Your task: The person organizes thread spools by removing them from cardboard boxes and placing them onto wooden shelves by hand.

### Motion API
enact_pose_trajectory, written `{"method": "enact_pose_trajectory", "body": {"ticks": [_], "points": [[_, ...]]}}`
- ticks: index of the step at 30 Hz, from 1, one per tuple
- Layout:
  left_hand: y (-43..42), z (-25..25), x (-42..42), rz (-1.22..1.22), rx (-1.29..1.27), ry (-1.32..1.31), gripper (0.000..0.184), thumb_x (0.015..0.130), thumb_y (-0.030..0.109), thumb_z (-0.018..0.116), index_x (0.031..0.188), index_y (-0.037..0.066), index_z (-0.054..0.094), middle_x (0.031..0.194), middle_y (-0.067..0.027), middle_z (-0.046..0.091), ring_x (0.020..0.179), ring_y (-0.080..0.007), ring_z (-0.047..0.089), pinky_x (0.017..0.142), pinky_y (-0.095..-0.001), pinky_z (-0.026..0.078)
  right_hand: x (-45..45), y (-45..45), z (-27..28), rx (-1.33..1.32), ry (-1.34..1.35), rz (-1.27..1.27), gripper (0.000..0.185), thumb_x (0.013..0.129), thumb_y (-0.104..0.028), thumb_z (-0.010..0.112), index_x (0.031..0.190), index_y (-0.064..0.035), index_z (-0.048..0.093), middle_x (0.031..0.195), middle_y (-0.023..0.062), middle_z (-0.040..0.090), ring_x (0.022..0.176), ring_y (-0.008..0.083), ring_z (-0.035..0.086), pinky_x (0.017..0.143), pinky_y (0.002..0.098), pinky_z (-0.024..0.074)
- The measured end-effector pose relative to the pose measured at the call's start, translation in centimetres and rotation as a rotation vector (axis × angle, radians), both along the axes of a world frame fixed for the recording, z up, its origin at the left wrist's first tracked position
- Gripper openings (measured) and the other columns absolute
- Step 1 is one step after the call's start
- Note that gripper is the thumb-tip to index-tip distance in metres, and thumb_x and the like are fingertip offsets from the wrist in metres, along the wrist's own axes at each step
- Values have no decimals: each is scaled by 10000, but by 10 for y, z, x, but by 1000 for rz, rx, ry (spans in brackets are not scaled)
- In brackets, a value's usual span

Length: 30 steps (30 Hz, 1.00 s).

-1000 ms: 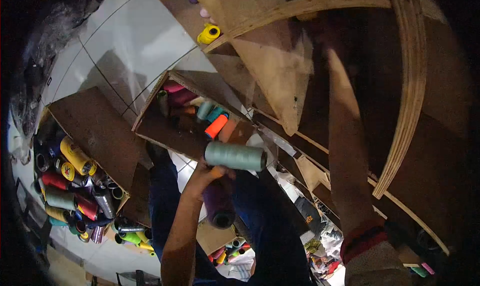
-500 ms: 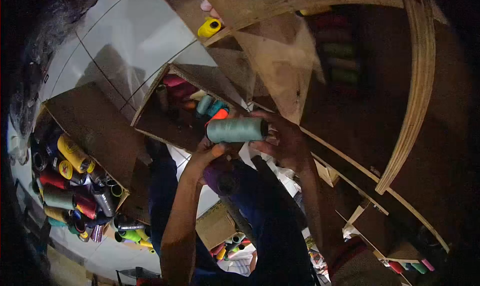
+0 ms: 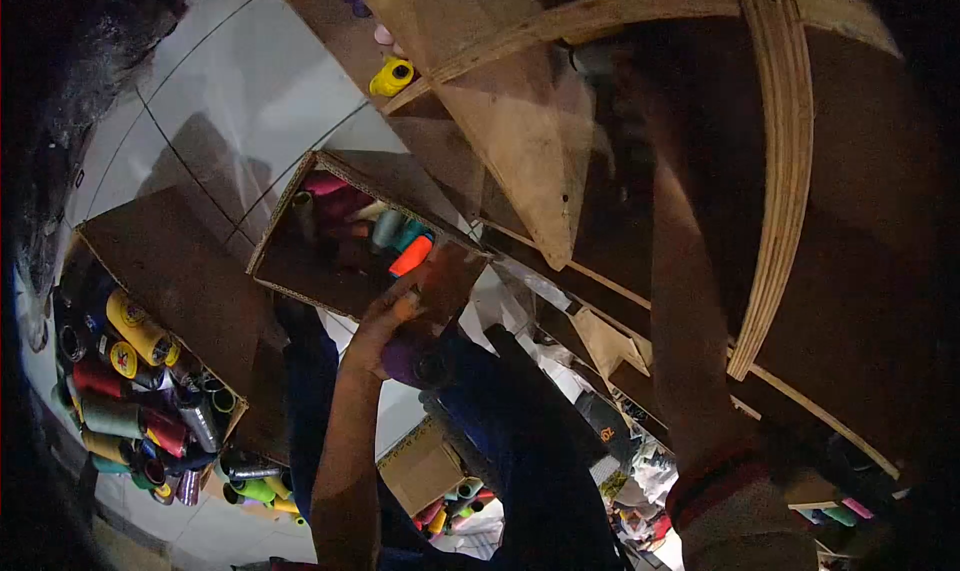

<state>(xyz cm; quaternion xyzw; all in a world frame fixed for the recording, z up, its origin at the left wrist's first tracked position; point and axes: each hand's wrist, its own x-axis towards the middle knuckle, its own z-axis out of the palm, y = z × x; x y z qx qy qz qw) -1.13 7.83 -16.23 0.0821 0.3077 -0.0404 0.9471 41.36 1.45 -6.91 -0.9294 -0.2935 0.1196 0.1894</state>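
Note:
My left hand (image 3: 388,319) is closed round a purple spool of thread (image 3: 412,361), in front of an open cardboard box (image 3: 300,273). Inside that box lie an orange spool (image 3: 411,256), a grey-green spool (image 3: 387,230), a teal one and several dark red ones. My right arm stretches up into the dark wooden shelf. There my right hand (image 3: 640,96) is dim and blurred, at a pale grey-green thread spool (image 3: 598,59); its fingers are mostly lost in shadow.
A larger cardboard box (image 3: 180,281) full of thread spools stands at the left. One yellow spool (image 3: 391,77) sits on the shelf board at the top. A curved wooden strip (image 3: 785,191) crosses the shelf on the right. Another small box (image 3: 425,466) lies below between my legs.
My right hand has carried the grey-green spool from above the box up and right into the dark shelf. My left hand keeps the purple spool. The view has shifted slightly.

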Motion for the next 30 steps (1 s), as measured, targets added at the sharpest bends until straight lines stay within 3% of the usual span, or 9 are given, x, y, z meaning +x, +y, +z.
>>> {"method": "enact_pose_trajectory", "body": {"ticks": [7, 12, 15, 19, 21, 22, 24, 28, 30], "points": [[4, 12, 3, -33, -70, 68, 591, 798, 265, 664, 1290, 24, 441, 1270, -117, 479, 1132, -257, 473, 942, -362, 401, 20, -1, -13, -334, -150, 93, 493, 817, -374, 599, 1167, -33, 531, 1111, 129, 582, 988, 257, 577, 890, 403, 429], [5, 14, 5, -11, -21, 78, 543, 815, 323, 646, 1257, 49, 491, 1153, -101, 544, 983, -186, 554, 852, -306, 454, 25, 1, -18, -442, -231, 173, 469, 824, -366, 588, 1153, -35, 540, 1097, 128, 587, 972, 258, 584, 877, 394, 440], [6, 26, 14, 18, -28, 134, 540, 825, 327, 636, 1259, 45, 483, 1060, -85, 582, 897, -158, 579, 784, -288, 481, 2, -7, -10, -371, -239, 208, 455, 828, -361, 582, 1144, -36, 545, 1088, 127, 591, 963, 259, 588, 870, 389, 447], [6, 9, 8, 50, -58, 153, 494, 864, 312, 595, 1256, 43, 462, 999, -66, 599, 825, -141, 597, 706, -279, 508, -88, -15, 9, -124, 219, -64, 366, 868, -358, 540, 1065, -54, 591, 1037, 111, 608, 911, 277, 606, 838, 379, 482], [9, 18, 12, 61, -50, 206, 476, 885, 299, 569, 1255, 27, 444, 1059, -95, 587, 873, -165, 601, 733, -293, 518, -146, -28, 7, 330, 811, -29, 325, 850, -294, 586, 1124, -118, 568, 1089, 74, 592, 950, 258, 591, 852, 350, 472], [7, 14, 12, 91, -69, 214, 483, 887, 282, 569, 1266, 19, 426, 1076, -106, 579, 896, -174, 597, 742, -293, 516, -169, -32, 8, -95, 883, -7, 500, 787, -237, 670, 1214, -38, 502, 1157, 114, 555, 1013, 209, 570, 866, 333, 462], [1, 1, 13, 159, -105, 223, 498, 892, 248, 568, 1288, 5, 390, 1112, -128, 563, 942, -193, 589, 760, -293, 513, -234, -20, 26, -30, 1289, 8, 511, 743, -161, 724, 1190, -47, 505, 1115, 108, 571, 1019, 196, 564, 871, 342, 469], [-3, 1, 12, 150, -43, 279, 464, 907, 254, 542, 1272, 6, 396, 1083, -107, 571, 926, -194, 597, 740, -294, 524, -297, -35, 14, -62, 1066, -91, 530, 708, -182, 757, 1155, -30, 515, 1079, 109, 583, 1029, 207, 556, 891, 371, 458], [-5, -1, 14, 112, 0, 247, 465, 915, 282, 523, 1265, 4, 396, 1057, -102, 579, 906, -197, 605, 711, -297, 533, -305, -37, 12, 50, 1076, -222, 489, 726, -204, 741, 1130, -21, 535, 1055, 109, 594, 1020, 203, 559, 888, 361, 451]]}}
